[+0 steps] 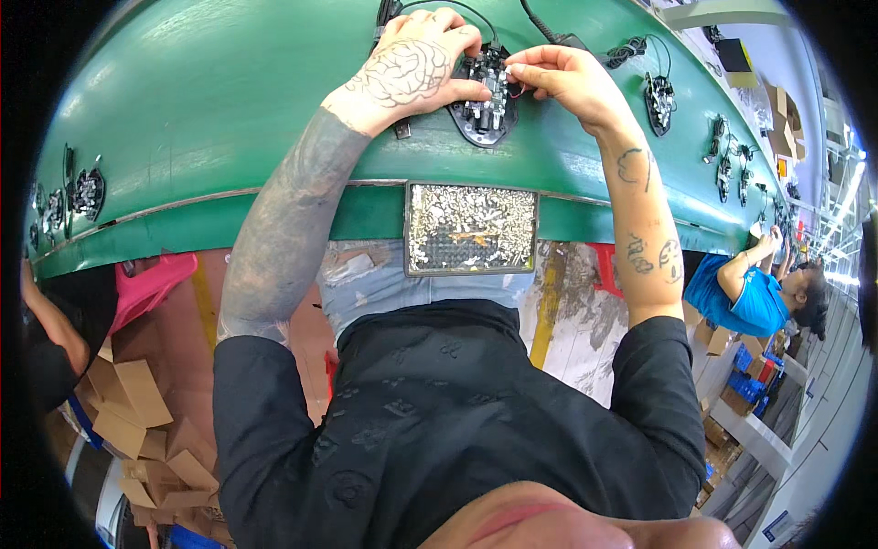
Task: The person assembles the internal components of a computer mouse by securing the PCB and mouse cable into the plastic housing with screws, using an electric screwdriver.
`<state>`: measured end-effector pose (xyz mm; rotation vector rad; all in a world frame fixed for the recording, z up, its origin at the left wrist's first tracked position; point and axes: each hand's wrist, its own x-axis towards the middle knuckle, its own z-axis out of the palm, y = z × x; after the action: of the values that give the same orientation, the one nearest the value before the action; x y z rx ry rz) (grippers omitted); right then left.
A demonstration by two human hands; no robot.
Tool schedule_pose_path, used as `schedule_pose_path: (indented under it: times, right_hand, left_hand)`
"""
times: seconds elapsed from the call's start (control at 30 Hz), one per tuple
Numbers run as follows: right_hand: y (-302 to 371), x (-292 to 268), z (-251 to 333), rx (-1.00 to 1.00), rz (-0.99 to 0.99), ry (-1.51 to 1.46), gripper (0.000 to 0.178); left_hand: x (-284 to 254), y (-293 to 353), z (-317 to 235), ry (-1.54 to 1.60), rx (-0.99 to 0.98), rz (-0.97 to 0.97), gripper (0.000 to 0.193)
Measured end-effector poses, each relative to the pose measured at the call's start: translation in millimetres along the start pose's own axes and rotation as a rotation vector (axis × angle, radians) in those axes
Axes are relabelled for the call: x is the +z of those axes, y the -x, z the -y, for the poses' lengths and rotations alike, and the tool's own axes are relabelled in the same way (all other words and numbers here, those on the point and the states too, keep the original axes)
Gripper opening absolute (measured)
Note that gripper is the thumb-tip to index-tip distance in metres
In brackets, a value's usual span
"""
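Observation:
An opened computer mouse (492,128), its black base bearing exposed inner parts, lies on the green work surface at the top middle. A black cable runs from its far end. My left hand (407,73) holds the mouse from the left, thumb over the inner parts and fingers curled at the far side. On the other side, my right hand (569,84) pinches the end of a thin wire (516,91), reddish and pale, at the mouse's right edge. What sits right between those fingertips is too small to make out. Close to my left wrist lies a small dark piece (402,130).
A dark-rimmed tray (410,229) of pale small bits is at the green bench's (229,119) near edge. More opened mice lie at the right (659,102) and left (89,194). A black tool handle (569,41) is beyond my right hand. Co-workers sit on both sides.

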<state>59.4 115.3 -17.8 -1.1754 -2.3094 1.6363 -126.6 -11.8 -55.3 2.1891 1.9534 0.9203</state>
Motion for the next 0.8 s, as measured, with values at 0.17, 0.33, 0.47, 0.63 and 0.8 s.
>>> schedule_pose_path:
  times: [0.17, 0.33, 0.47, 0.63, 0.8]
  right_hand:
    - [-6.7, -5.4, 0.8, 0.032, -0.023, 0.13, 0.026]
    - [-21.4, -17.0, 0.3, 0.124, 0.041, 0.12, 0.024]
    - [-33.5, 0.4, 19.0, 0.018, 0.077, 0.363, 0.025]
    - [-44.1, -36.4, -11.7, 0.106, 0.157, 0.373, 0.019]
    - [-45.2, -47.6, -39.1, 0.111, 0.103, 0.317, 0.027]
  left_hand:
    - [-3.3, -0.2, -7.7, 0.051, 0.031, -0.045, 0.043]
    - [1.7, -5.1, -8.6, 0.038, 0.011, -0.043, 0.043]
    - [-2.8, 1.1, 1.7, -0.057, -0.048, 0.02, 0.048]
    - [-14.5, -0.6, -23.8, -0.085, 0.008, -0.007, 0.04]
    - [35.1, -7.0, -29.2, -0.067, 0.0, -0.001, 0.086]
